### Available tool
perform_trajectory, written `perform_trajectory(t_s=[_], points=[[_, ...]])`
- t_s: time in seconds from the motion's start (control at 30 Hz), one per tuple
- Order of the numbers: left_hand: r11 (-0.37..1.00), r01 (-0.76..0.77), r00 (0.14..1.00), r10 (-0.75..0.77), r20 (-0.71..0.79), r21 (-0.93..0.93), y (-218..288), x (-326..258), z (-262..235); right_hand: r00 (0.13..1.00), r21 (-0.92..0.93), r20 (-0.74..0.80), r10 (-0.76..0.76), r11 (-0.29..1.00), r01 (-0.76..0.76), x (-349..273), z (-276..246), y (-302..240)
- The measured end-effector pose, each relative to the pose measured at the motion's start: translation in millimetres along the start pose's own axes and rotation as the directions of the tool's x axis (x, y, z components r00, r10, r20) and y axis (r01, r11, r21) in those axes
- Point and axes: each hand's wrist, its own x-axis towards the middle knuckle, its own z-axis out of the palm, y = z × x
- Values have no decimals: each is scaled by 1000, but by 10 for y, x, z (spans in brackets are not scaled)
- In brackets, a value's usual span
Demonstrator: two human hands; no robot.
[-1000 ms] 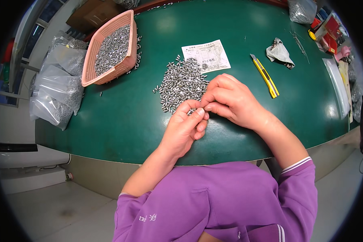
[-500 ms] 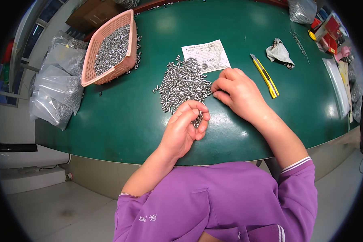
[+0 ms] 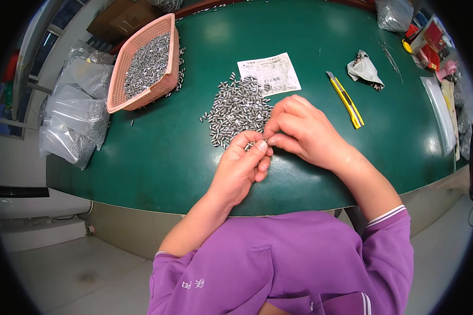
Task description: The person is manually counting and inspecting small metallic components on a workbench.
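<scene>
A heap of small silvery metal pins (image 3: 236, 110) lies on the green tabletop (image 3: 215, 47). Just in front of the heap, my left hand (image 3: 242, 163) is curled around several of these pins, most of them hidden by the fingers. My right hand (image 3: 302, 131) meets it at the fingertips, thumb and forefinger pinched at a single pin (image 3: 266, 140) by my left thumb. Behind the heap lies a printed paper slip (image 3: 278, 73), its left edge partly covered by pins.
At the left, a pink plastic basket (image 3: 174, 68) holds many more pins, next to clear bags (image 3: 73, 118) of them. Right of my hands lie a yellow utility knife (image 3: 346, 100) and a crumpled white bag (image 3: 363, 69). Red boxes (image 3: 432, 55) stand at the far right.
My right hand has moved left and a little nearer, from the heap's right edge to my left fingertips. My left thumb has closed over the pins.
</scene>
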Motion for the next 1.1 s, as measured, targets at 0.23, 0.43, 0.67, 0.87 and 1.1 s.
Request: perform_trajectory(t_s=[0.23, 0.43, 0.67, 0.87, 1.1], points=[[1000, 15, 1000, -15, 26, -15, 16, -1, -14, 999, -9, -33, -20, 1000, 19, -2, 14, 30], [1000, 13, 999, -11, 47, -29, 25, -7, -37, 996, -195, -30, 82, 977, -87, -46, 43, 141], [1000, -4, 1000, 4, 18, -12, 31, -7, -10, 990, -276, 13, 139, 952, -130, -61, 70, 155], [999, -19, 999, 21, 32, -40, 22, 1, -37, 977, -195, 23, 211, 960, -203, -59, 74, 110], [999, -14, 1000, 14, -3, -41, 5, -4, -24, 921, 556, 220, 323, 734, -390, -37, 80, -15]])
